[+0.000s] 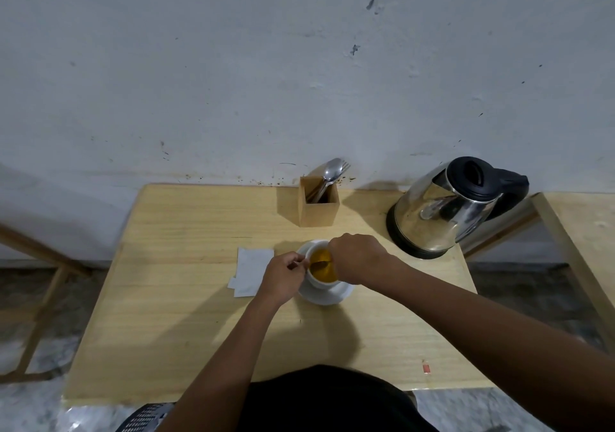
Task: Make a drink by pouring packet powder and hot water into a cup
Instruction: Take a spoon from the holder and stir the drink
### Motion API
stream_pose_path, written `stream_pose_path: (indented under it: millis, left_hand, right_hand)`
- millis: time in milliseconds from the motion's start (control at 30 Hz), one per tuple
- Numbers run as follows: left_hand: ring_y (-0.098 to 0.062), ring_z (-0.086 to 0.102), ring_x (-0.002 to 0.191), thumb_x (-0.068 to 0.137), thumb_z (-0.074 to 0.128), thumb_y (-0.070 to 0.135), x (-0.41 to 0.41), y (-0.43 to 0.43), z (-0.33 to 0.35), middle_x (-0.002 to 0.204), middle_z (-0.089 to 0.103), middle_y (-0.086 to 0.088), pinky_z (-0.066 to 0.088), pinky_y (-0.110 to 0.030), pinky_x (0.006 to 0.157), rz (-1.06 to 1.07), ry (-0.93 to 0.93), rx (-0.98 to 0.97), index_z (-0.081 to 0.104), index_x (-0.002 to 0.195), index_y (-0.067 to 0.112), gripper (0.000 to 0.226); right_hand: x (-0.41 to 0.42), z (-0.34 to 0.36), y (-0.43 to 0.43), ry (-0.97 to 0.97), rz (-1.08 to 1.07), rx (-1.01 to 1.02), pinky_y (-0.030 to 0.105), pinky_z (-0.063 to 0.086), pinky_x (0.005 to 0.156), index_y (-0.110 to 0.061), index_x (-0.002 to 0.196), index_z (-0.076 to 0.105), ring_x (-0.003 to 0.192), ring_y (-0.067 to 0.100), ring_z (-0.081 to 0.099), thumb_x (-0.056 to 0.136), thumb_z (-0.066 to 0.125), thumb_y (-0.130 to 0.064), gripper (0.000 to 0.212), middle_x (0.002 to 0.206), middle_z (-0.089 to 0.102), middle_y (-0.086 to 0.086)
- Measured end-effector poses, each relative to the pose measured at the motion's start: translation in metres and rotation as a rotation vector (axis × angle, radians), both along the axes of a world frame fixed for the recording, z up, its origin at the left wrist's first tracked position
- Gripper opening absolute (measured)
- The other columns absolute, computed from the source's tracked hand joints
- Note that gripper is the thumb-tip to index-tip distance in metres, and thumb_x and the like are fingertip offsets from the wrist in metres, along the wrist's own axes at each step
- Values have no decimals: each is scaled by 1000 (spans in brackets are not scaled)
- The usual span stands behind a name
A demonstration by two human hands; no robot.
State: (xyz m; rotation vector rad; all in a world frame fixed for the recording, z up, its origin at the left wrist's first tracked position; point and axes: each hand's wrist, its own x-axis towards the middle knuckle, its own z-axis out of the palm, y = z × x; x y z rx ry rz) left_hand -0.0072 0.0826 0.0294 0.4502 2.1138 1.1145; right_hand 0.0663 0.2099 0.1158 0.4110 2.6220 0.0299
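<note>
Both hands meet at the white ceramic cup point(320, 270) on its white saucer point(327, 293), mid-table. My left hand point(283, 280) pinches a thin metal spoon point(307, 265) slanting into the amber drink; my right hand point(357, 258) wraps the cup's right side. I'd stir next, I judge. No writing reads on the empty white packet point(251, 270) just left.

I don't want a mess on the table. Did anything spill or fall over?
No spill shows. The cup sits upright on its saucer with the yellow drink inside. The kettle stands upright too. Only the white packets lie loose and overlapping left of the cup, plus a small red scrap near the table's front edge.
</note>
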Motion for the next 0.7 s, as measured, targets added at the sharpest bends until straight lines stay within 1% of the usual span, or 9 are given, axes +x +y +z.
stream_pose_path:
  millis: [100, 167, 300, 333, 400, 467, 567, 633, 700]
  left_hand:
    - [-10, 56, 87, 95, 53, 24, 0, 0, 0, 97, 64, 3, 39, -13, 62, -11, 12, -2, 68, 107, 15, 22]
    - [-8, 55, 84, 95, 52, 25, 0, 0, 0, 96, 63, 4, 38, -12, 62, -15, 26, -13, 68, 107, 16, 22]
    - [2, 52, 76, 95, 53, 25, 0, 0, -1, 93, 63, 5, 37, -12, 61, -11, 20, -2, 68, 104, 16, 20]
    - [1, 52, 76, 95, 53, 25, 0, 0, -1, 94, 62, 5, 37, -12, 62, -13, 21, -3, 67, 105, 16, 20]
    - [-4, 53, 81, 95, 52, 25, 0, 0, -1, 95, 62, 5, 37, -12, 62, -14, 26, -12, 67, 108, 16, 22]
    - [-8, 54, 87, 95, 52, 25, 0, 0, -1, 96, 61, 5, 38, -12, 63, -13, 25, -16, 67, 110, 16, 23]
    - [-11, 55, 90, 95, 53, 25, 0, 0, 0, 97, 61, 4, 40, -17, 65, -10, 21, -12, 67, 110, 15, 23]
    - [-12, 55, 92, 94, 53, 25, 0, 0, 0, 98, 61, 3, 40, -20, 72, -10, 25, -18, 67, 111, 15, 24]
    - [-12, 56, 92, 94, 53, 24, 0, 1, 0, 98, 61, 3, 40, -20, 71, -14, 26, -16, 67, 111, 15, 23]
  right_hand:
    - [-2, -2, 0, 4, -13, 13, 30, 45, 65, -11, 109, 60, 84, 22, 63, 92, 56, -21, 20, 101, 66, 6]
    - [-2, -1, 3, 8, -11, 43, 30, 42, 64, -11, 111, 59, 88, 24, 64, 94, 53, -17, 19, 104, 66, 7]
    - [1, 5, 11, -21, -16, 81, 31, 40, 65, -10, 113, 58, 86, 24, 62, 94, 50, -13, 20, 105, 65, 7]
    - [1, 7, 11, -33, -12, 86, 31, 41, 65, -10, 112, 57, 86, 24, 62, 93, 51, -12, 20, 104, 65, 7]
    - [0, 10, 10, -60, 2, 92, 30, 43, 64, -10, 110, 58, 79, 23, 58, 91, 54, -14, 20, 101, 65, 6]
    - [-2, 13, 7, -88, 14, 78, 29, 44, 64, -10, 108, 58, 75, 21, 55, 90, 57, -19, 21, 97, 64, 5]
    - [-4, 12, 3, -93, 8, 24, 28, 44, 64, -10, 107, 58, 74, 18, 55, 89, 59, -25, 24, 87, 58, 3]
    - [-6, 11, 0, -68, -9, 0, 29, 44, 64, -10, 106, 58, 74, 19, 54, 89, 60, -26, 23, 90, 60, 5]
    - [-9, 11, -1, -38, -20, 12, 30, 43, 64, -10, 107, 57, 74, 20, 53, 90, 58, -23, 21, 97, 63, 7]
